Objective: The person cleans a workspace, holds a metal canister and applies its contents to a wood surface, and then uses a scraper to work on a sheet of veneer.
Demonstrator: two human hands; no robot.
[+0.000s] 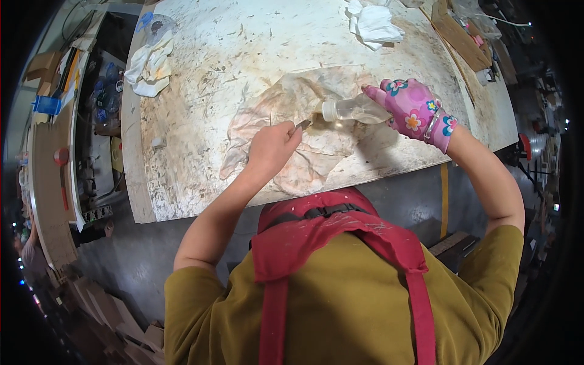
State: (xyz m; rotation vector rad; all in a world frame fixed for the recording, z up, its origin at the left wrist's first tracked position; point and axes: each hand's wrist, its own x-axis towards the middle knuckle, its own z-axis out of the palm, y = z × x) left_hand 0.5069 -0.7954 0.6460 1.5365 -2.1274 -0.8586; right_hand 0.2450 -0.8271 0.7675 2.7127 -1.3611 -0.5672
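Observation:
My right hand (415, 109), in a pink flowered glove, grips a clear plastic bottle (353, 111) by its base end. The bottle is tilted nearly level, with its white neck end (329, 111) toward the left. My bare left hand (274, 146) is closed, pinching a small dark flat piece (303, 124) whose tip points at the bottle's neck. What the piece is cannot be made out. A brownish patch shows between the piece and the neck. Under both hands a stained, crumpled cloth (255, 115) lies spread on the worn white tabletop (201, 79).
Crumpled white cloths lie at the far left (151, 67) and far right (374, 25). A clear container with a blue part (146, 23) stands at the far left. A wooden box (462, 36) sits on the right edge. To the left is a shelf with a blue bin (47, 105).

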